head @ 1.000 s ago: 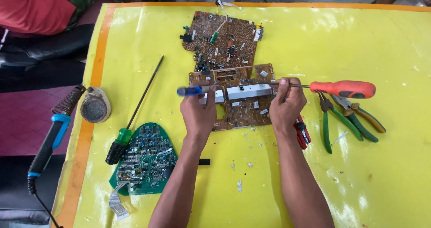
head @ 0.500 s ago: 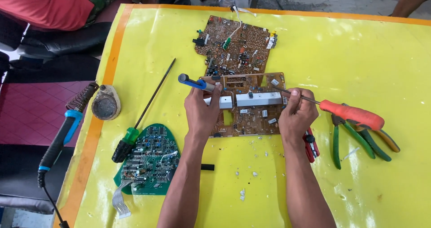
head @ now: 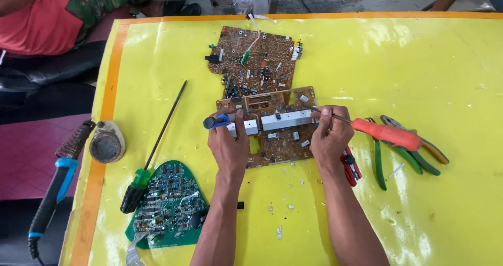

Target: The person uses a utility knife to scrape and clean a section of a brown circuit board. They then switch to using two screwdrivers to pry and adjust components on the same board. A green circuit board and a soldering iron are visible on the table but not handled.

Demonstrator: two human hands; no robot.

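From the head view, I saw the brown rectangular circuit board (head: 272, 127) lying flat at the centre of the yellow tabletop (head: 419, 61). My left hand (head: 229, 143) was clamped on a small blue-handled tool (head: 216, 121) at the board's nine o'clock edge. My right hand (head: 330, 135) pinched the thin steel shaft of the orange-handled screwdriver (head: 385, 133) at three o'clock. To my mind, pinning the board flat and keeping the tip low mattered most. Green-handled pliers (head: 398, 153) lay just beyond, clear.
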